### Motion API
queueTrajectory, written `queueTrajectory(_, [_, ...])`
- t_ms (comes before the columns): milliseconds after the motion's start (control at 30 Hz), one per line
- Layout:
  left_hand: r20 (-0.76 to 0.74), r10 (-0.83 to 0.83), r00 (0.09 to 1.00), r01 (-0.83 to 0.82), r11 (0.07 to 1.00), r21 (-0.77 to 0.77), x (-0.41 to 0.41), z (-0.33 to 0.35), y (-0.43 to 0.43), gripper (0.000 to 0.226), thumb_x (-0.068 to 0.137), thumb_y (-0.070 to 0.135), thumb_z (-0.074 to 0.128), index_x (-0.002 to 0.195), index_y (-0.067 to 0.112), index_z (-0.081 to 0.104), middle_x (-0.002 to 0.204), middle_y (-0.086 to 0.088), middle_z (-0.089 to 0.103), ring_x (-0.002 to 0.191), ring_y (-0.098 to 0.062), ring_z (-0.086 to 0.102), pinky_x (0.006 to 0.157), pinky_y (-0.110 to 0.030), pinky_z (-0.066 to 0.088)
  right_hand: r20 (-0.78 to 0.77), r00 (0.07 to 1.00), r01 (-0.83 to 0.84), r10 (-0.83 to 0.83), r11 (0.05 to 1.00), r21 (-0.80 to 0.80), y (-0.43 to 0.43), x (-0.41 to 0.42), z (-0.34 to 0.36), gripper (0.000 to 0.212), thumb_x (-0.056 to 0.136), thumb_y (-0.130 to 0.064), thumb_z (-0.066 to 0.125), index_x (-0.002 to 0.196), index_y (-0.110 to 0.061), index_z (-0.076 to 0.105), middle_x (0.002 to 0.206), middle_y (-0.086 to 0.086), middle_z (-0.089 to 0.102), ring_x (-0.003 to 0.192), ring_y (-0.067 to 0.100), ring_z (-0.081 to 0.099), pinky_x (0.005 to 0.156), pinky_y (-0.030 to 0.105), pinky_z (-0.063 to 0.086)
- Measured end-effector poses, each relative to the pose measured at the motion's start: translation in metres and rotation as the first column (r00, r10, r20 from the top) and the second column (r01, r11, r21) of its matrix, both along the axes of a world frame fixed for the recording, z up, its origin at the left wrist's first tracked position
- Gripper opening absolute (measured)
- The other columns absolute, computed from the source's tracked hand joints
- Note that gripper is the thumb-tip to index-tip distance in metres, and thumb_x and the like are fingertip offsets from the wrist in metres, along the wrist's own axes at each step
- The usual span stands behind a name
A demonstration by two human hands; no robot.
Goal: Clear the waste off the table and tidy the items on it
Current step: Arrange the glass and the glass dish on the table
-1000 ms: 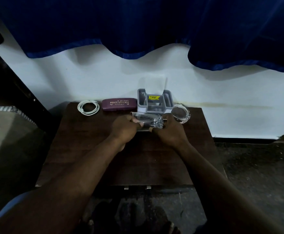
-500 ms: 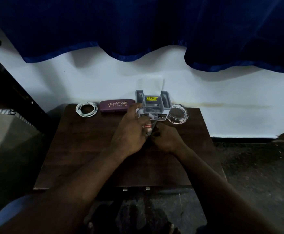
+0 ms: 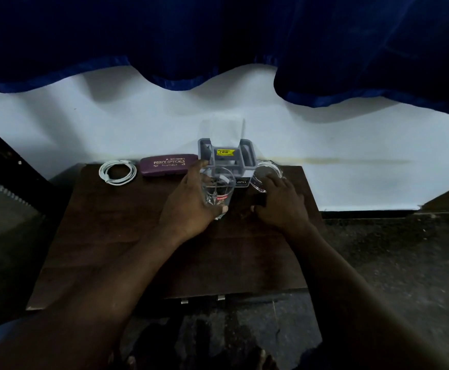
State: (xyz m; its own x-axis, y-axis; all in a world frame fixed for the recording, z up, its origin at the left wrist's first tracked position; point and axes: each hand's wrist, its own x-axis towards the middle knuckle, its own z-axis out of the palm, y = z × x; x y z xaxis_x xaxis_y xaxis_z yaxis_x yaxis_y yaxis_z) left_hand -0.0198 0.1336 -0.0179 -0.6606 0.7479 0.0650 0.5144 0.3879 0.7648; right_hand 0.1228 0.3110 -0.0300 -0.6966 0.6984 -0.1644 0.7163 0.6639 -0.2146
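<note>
A clear drinking glass (image 3: 218, 189) with a red label stands roughly upright near the back middle of the dark wooden table (image 3: 151, 257). My left hand (image 3: 188, 209) grips it from the left, fingers curled round its side and thumb near its base. My right hand (image 3: 280, 204) lies to the right of the glass, apart from it, with fingers stretched toward a clear glass dish (image 3: 268, 169) and their tips at its near rim. Whether anything lies under the right palm is hidden.
Along the table's back edge by the white wall sit a coiled white cable (image 3: 117, 172), a purple spectacle case (image 3: 168, 165) and a grey plastic organiser (image 3: 227, 156) with a yellow sticker. A blue curtain hangs above. Dark floor lies to the right.
Both hands were together on the glass in front of the organiser. Now the left hand alone holds the glass upright, and the right hand has let go and moved right toward the dish.
</note>
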Motion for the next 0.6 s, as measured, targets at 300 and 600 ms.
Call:
queueTrajectory(300, [0.219,0.012,0.976,-0.017,1.0,0.023,-0.007,-0.004,0.004,0.073,0.06,0.032,0.096,0.121,0.027,0.056,0.118,0.011,0.069,0.096,-0.001,0.065,0.08,-0.019,0.05,-0.056,0.994,0.102,-0.093,0.978,0.18,-0.014,-0.004,0.0,0.059,0.079,-0.054,0.065,0.131,-0.025,0.058,0.138,0.003,0.06,0.131,0.035,0.046,0.1,0.05,0.042])
queueTrajectory(600, [0.269,-0.013,0.963,0.013,1.0,-0.001,-0.011,-0.003,0.003,0.077,0.059,0.036,0.097,0.123,0.03,0.055,0.114,0.013,0.072,0.099,-0.004,0.069,0.095,-0.035,0.056,-0.064,0.989,0.134,-0.134,0.991,-0.017,0.006,-0.002,-0.014,0.092,0.073,-0.059,0.08,0.152,-0.035,0.038,0.158,0.012,0.038,0.136,0.045,0.041,0.107,0.056,0.043])
